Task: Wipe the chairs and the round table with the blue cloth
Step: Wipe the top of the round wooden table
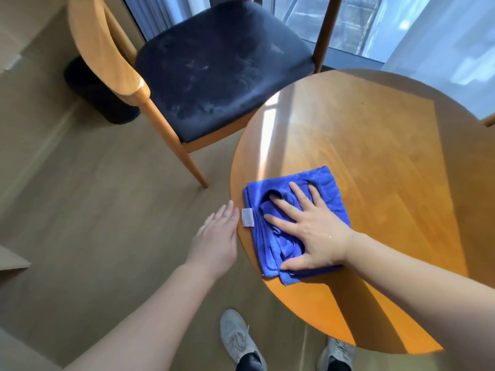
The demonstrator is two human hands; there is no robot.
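The folded blue cloth (270,245) lies on the left part of the round wooden table (375,162), its white tag pointing at the table's edge. My right hand (310,228) presses flat on the cloth with fingers spread. My left hand (218,234) hovers open just off the table's left edge, holding nothing. A wooden chair with a dark blue seat (214,68) stands behind the table to the left.
A dark round bin (91,97) stands on the floor behind the chair's backrest. A window with a white curtain (442,36) runs along the back. Part of a second chair (488,121) shows at the right edge. My two grey shoes are at the bottom.
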